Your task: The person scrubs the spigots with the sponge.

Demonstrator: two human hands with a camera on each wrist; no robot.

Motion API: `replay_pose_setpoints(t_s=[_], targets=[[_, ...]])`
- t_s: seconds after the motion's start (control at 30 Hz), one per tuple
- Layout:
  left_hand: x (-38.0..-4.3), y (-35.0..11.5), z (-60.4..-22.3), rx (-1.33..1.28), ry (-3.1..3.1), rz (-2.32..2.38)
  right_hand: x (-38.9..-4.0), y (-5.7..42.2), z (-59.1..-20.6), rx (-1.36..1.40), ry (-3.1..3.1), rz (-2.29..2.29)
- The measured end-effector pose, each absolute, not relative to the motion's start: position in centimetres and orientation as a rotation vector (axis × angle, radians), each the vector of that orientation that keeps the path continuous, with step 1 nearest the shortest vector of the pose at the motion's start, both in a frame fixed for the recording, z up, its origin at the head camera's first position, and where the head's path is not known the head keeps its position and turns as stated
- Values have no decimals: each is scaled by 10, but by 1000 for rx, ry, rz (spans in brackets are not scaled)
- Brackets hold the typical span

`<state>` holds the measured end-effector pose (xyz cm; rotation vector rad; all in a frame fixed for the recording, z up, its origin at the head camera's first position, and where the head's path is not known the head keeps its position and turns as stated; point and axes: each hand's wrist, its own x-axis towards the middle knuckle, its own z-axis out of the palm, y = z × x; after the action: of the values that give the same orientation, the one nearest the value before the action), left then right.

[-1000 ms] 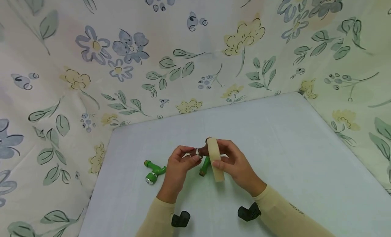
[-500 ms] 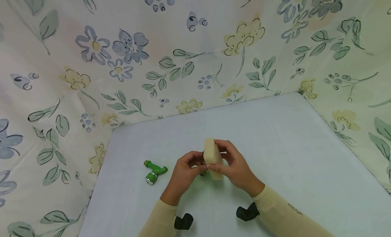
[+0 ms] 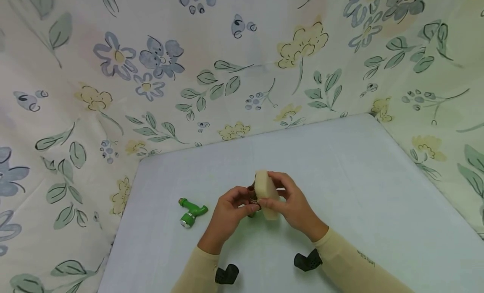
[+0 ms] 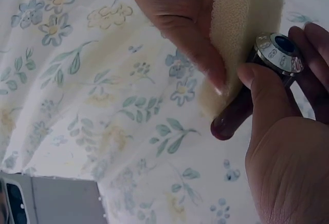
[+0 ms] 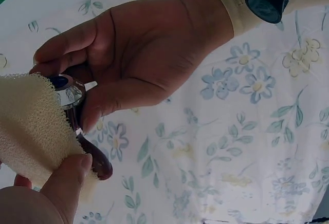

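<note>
My left hand (image 3: 224,215) grips a dark red-brown water tap (image 4: 237,112) with a chrome, blue-centred knob. In the left wrist view the thumb lies along the tap just below that knob, and the curved spout points down and left. A pale yellow block of sponge (image 3: 266,194) is pinched between the thumb and fingers of my right hand (image 3: 298,213). The right wrist view has the sponge (image 5: 31,126) pressed up against the tap's side, its far fingers hidden behind the block. From the head view, hand and sponge cover most of the tap.
A green tap (image 3: 193,211) with a chrome knob lies on the white table (image 3: 340,171) left of my hands. Another green piece (image 3: 251,215) shows partly beneath them. Black devices (image 3: 227,274) are strapped at both wrists. Floral cloth (image 3: 234,95) hangs behind the table.
My left hand has shifted right and turned the tap, whose brown end pointed left earlier. The sponge has tilted so its broad face shows more. The left green tap stays put.
</note>
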<state>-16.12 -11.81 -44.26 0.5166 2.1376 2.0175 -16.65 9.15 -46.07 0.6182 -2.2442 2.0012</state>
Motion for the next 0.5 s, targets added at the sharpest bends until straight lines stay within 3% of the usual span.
replay_pose_setpoints(t_s=[0.23, 0.5], targets=[[-162, -121, -448, 572, 2066, 2049, -176, 97, -477, 577, -2268, 1995], [-168, -125, -466, 577, 2048, 2042, -175, 99, -463, 444, -2250, 2023]])
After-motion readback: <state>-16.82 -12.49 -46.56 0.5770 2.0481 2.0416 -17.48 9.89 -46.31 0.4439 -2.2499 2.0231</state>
